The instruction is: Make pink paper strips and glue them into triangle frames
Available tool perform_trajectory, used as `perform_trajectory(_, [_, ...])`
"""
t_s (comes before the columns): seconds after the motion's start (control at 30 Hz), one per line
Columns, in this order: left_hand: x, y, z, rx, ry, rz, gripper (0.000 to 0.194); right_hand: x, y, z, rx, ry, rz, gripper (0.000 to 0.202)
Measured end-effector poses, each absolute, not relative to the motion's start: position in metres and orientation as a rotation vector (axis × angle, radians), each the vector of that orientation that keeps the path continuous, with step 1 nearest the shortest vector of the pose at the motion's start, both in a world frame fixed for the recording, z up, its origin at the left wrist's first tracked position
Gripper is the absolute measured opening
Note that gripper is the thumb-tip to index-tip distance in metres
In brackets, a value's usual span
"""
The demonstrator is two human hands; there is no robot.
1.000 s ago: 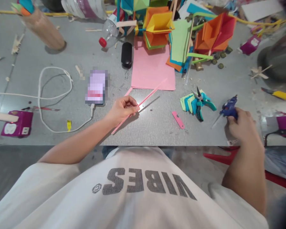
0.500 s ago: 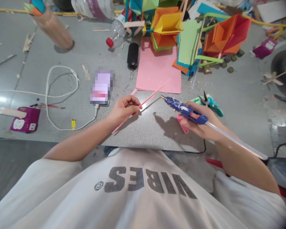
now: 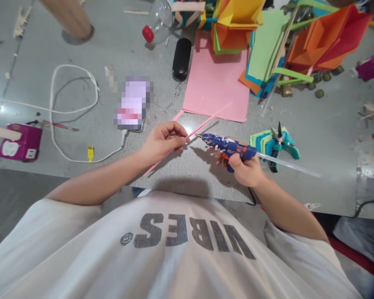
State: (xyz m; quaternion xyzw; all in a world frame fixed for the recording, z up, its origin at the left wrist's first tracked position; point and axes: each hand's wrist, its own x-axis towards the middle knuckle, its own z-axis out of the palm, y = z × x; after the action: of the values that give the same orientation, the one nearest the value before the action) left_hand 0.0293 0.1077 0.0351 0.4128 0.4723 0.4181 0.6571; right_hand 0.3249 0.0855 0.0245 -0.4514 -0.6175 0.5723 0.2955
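Observation:
Pinched in the fingers of my left hand point(image 3: 166, 141) is a thin pink paper strip point(image 3: 210, 119), slanting from near the table edge up over the pink sheets. My right hand point(image 3: 244, 166) is wrapped round a blue hot glue gun point(image 3: 226, 146), with a clear glue stick point(image 3: 286, 162) poking out of its back. The gun's metal tip points left, close to the strip beside my left fingertips; whether it touches I cannot tell. Beyond both hands lies a stack of pink paper point(image 3: 216, 83). Pliers point(image 3: 279, 139) rest on folded green and blue paper right of the gun.
A phone point(image 3: 132, 101) on a white cable point(image 3: 96, 91) lies left of my hands, near a purple power cube point(image 3: 20, 143). At the back are a black case point(image 3: 181, 59), a plastic bottle point(image 3: 158, 23) and folded orange paper shapes point(image 3: 324, 43).
My right hand has brought the glue gun left, its tip now near the strip by my left fingers. The pliers have come into fuller view. The camera view has shifted a little.

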Motion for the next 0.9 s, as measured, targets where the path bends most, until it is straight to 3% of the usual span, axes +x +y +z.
perform_trajectory(0.9, [0.029, 0.102, 0.041, 1.006, 1.104, 0.898, 0.014, 0.331, 0.080, 0.012, -1.275, -1.740, 1.349, 0.069])
